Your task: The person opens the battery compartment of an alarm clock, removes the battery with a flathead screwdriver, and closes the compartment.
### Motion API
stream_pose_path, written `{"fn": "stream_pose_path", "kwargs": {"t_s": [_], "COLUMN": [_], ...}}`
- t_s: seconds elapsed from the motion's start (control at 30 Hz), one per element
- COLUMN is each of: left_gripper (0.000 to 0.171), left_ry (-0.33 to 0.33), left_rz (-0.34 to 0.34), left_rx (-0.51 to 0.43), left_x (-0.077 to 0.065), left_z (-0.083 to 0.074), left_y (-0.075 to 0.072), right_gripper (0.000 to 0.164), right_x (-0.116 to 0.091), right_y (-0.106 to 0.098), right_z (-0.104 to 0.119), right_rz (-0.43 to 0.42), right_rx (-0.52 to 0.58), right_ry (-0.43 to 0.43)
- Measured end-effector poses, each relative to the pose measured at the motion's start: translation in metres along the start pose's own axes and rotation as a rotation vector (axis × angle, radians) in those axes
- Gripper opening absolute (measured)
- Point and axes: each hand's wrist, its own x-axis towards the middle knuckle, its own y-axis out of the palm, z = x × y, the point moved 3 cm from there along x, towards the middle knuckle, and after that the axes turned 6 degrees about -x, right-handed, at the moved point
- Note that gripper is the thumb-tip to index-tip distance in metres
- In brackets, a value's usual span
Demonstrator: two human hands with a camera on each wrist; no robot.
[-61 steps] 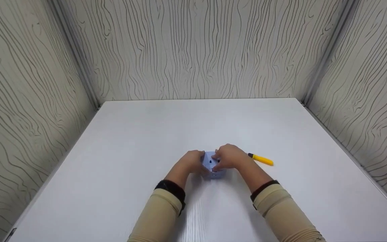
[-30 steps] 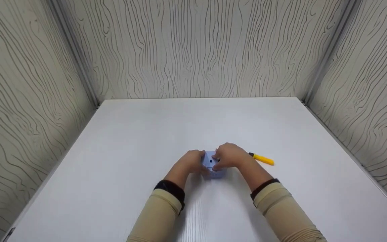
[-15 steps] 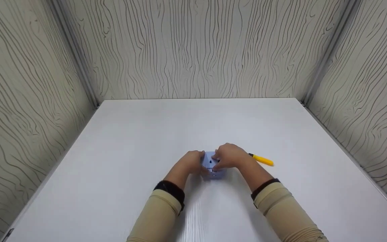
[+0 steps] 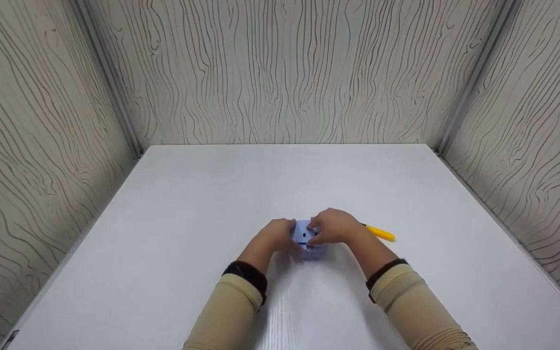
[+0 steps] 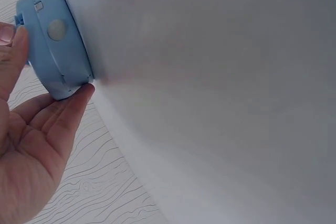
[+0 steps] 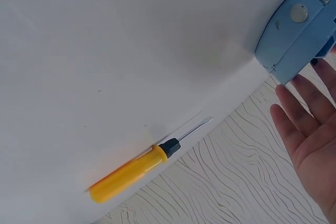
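Note:
A light blue plastic case (image 4: 302, 228) with small dark holes in its top sits on the white table between both hands. Its side carries a round grey disc, seen in both wrist views. My left hand (image 4: 278, 234) grips the case's left side, thumb at the near edge and fingers on the far side. From the right, my right hand (image 4: 333, 226) holds the top part of the case with thumb and index finger, the other fingers spread beside it in the right wrist view. A dark seam crosses the top near my thumbs.
A yellow-handled flathead screwdriver (image 6: 131, 176) with a black collar lies to the right of the case, partly behind my right wrist in the head view. Wood-grain panels (image 4: 280, 73) enclose the white table (image 4: 187, 194) at the back and both sides.
Both hands stay around the case with only slight shifts. The seam on its top shows more clearly than two seconds ago, and my right wrist covers more of the screwdriver's collar.

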Motion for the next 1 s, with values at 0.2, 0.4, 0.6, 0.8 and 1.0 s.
{"fn": "stream_pose_path", "kwargs": {"t_s": [0.2, 0.4, 0.6, 0.8, 1.0], "left_gripper": [0.083, 0.083, 0.082, 0.083, 0.080], "left_ry": [-0.001, 0.032, 0.040, 0.017, 0.033], "left_rz": [0.007, 0.007, -0.005, 0.000, -0.002], "left_rx": [0.001, 0.037, 0.074, 0.043, 0.039], "left_x": [0.001, 0.002, 0.000, -0.001, 0.000], "left_z": [0.001, 0.001, -0.001, 0.000, 0.000], "left_y": [0.001, -0.001, -0.002, -0.001, -0.001], "right_gripper": [0.040, 0.028, 0.015, 0.010, 0.008], "right_x": [0.001, 0.000, -0.001, 0.001, 0.002], "right_y": [0.003, -0.001, -0.006, -0.007, -0.006], "right_z": [-0.002, -0.001, 0.001, 0.003, 0.002], "right_rz": [-0.039, -0.077, -0.125, -0.109, -0.083], "right_rx": [0.048, 0.118, 0.143, 0.127, 0.152], "right_ry": [-0.017, -0.080, -0.146, -0.162, -0.148]}}
